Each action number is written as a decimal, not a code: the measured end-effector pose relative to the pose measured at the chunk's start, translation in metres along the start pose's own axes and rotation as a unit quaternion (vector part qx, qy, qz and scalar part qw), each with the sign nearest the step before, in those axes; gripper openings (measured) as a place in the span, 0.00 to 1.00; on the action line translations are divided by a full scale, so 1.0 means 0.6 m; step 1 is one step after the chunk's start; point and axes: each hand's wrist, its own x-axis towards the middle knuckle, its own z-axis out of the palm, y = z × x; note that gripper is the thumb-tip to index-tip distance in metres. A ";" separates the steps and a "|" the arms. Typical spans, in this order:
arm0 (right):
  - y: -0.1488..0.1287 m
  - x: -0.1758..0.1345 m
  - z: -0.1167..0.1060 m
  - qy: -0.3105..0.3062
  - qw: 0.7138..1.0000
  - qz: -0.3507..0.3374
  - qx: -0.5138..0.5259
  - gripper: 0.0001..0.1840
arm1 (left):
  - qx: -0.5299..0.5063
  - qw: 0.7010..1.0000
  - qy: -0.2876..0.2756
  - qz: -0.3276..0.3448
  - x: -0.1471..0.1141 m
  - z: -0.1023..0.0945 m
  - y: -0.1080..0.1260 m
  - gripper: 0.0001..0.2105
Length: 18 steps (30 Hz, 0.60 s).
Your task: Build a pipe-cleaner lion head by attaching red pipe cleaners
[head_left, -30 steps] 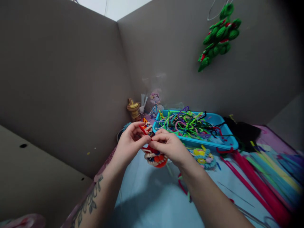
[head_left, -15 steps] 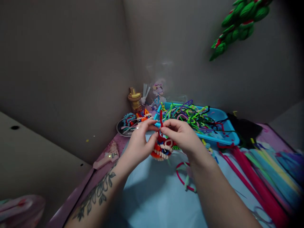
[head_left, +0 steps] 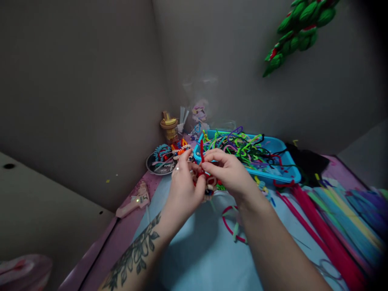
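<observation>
My left hand (head_left: 186,184) is closed around a small pipe-cleaner figure (head_left: 210,189) in red, cream and dark blue, mostly covered by my fingers. A red pipe cleaner (head_left: 202,151) stands up from the top of the figure. My right hand (head_left: 227,171) pinches this red piece low down, between thumb and forefinger. Both hands meet over the blue table cover (head_left: 203,250). On the cover below my right hand lies a bent loop of red and mint pipe cleaner (head_left: 226,220).
A blue tray (head_left: 294,173) of tangled pipe cleaners stands behind my hands. At the left are a round dish (head_left: 151,166), a brown cup (head_left: 169,127) and a pink glue gun (head_left: 133,205). Pipe-cleaner bundles (head_left: 342,214) and scissors (head_left: 329,268) lie at the right.
My left hand has turned and wrapped further over the figure, hiding more of it. My right hand still pinches the red pipe cleaner. The whole view has shifted slightly.
</observation>
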 end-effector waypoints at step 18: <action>0.002 0.001 -0.004 0.012 1.000 0.005 0.027 0.06 | -0.079 0.994 0.041 -0.069 0.007 0.005 0.013 0.27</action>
